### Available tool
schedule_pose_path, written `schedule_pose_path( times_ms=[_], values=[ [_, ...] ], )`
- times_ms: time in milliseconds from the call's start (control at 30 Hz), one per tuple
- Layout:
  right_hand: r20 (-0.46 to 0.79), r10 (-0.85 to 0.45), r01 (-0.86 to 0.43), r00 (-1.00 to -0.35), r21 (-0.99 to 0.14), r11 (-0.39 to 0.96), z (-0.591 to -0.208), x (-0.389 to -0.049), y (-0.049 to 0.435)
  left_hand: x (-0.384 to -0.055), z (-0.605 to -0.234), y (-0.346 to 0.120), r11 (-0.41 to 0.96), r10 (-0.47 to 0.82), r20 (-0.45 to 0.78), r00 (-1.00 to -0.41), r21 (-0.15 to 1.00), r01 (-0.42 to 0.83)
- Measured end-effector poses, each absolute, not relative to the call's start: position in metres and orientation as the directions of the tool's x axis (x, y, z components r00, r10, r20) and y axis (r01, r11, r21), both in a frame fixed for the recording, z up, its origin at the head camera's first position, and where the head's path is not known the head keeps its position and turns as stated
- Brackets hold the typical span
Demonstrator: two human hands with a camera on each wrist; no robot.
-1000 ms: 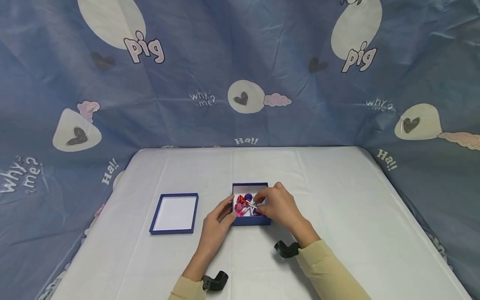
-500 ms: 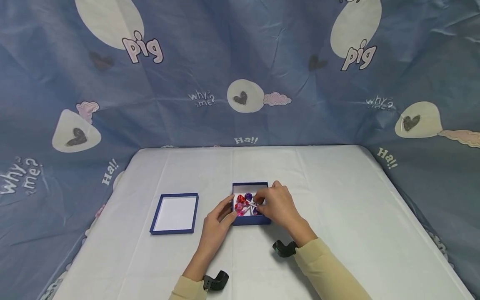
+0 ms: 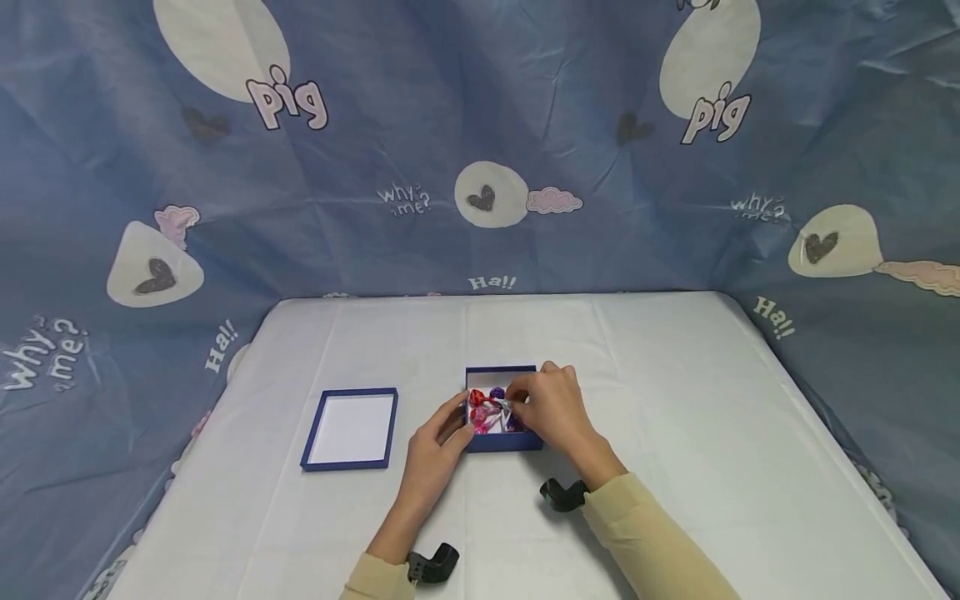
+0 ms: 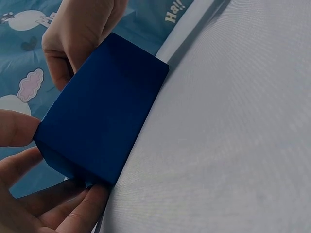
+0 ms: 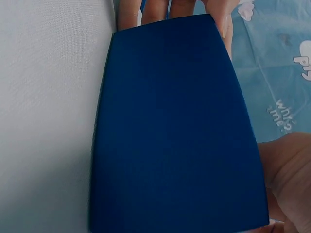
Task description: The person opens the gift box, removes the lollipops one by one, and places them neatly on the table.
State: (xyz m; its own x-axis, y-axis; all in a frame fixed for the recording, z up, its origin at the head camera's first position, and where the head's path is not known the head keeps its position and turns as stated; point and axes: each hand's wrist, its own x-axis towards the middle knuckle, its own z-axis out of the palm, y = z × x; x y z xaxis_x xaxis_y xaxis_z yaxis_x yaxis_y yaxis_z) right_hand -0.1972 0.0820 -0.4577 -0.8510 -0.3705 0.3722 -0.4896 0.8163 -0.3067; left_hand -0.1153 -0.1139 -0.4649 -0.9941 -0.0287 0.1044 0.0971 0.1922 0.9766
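A blue box point(image 3: 504, 442) with a white inside stands uncovered mid-table, holding several wrapped lollipops: a red lollipop point(image 3: 477, 398), pink lollipops point(image 3: 481, 419) and a purple lollipop point(image 3: 497, 392). My left hand point(image 3: 435, 454) holds the box at its left side, thumb at the near corner and fingers along the side wall. My right hand point(image 3: 557, 408) reaches over the right wall and pinches the red lollipop by its white stick. Its fingertips partly cover the box's right half. In both wrist views the blue box wall point(image 4: 104, 107) hides the contents.
Left of the box, a blue-rimmed lid point(image 3: 345, 466) lies with its white inside up. A white cloth point(image 3: 697, 433) covers the table. Behind and at the sides hangs a blue printed curtain point(image 3: 360, 242).
The red lollipop's head has shifted slightly left inside the box, and its stick lies lower. My right hand has moved slightly left. The left hand stays on the box.
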Motion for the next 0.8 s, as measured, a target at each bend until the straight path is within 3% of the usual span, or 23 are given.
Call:
schedule_pose_path(
  times_ms=[800],
  values=[
    [0.413, -0.347, -0.490, -0.842, -0.316, 0.813, -0.458, -0.212, 0.059, -0.116, -0.467, -0.117, 0.200, -0.032, 0.089, -0.996, 0.976, 0.081]
  ],
)
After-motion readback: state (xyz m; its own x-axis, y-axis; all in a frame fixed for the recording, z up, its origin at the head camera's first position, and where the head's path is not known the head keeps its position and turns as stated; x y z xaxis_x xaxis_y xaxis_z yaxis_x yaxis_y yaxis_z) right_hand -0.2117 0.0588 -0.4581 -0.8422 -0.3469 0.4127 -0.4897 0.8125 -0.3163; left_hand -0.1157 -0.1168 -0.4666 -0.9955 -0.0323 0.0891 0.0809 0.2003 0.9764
